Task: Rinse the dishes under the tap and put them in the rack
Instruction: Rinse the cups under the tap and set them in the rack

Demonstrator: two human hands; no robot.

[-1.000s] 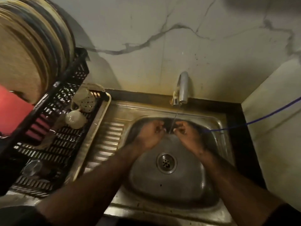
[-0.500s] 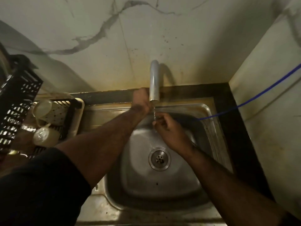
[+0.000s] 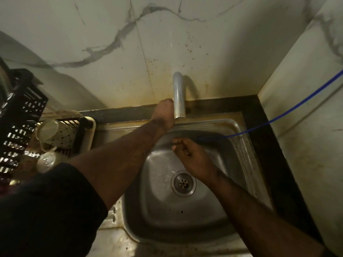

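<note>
the marble-veined wall (image 3: pixel 213 45) fills the upper half, streaked with brown stains above the tap. below it the steel sink (image 3: pixel 235 130) takes the centre, its drain (image 3: pixel 183 184) near the middle of the basin, which holds no dish. a black surface (image 3: pixel 259 127) borders the sink from 12 round to 4 o'clock.

at 9 o'clock stands the black plastic rack (image 3: pixel 22 108), latticed walls upright, a pale tray (image 3: pixel 91 130) under its near corner. in the rack lie a white cup with dark dots (image 3: pixel 53 131), on its side with its mouth toward the camera, and just below it a second pale cup (image 3: pixel 46 161), blurred. no writing or brand can be read anywhere.

the left forearm runs from 8 o'clock up to the left hand (image 3: pixel 164 113), which is at the base of the metal tap (image 3: pixel 178 97), fingers curled behind the spout; whether they grip a handle there is hidden. the right hand (image 3: pixel 193 158) hovers over the basin at 1 o'clock from the drain, below the spout, fingers loosely curled with nothing seen in them. a thin blue tube (image 3: pixel 289 111) comes down from 3 o'clock to the sink's back rim.
</note>
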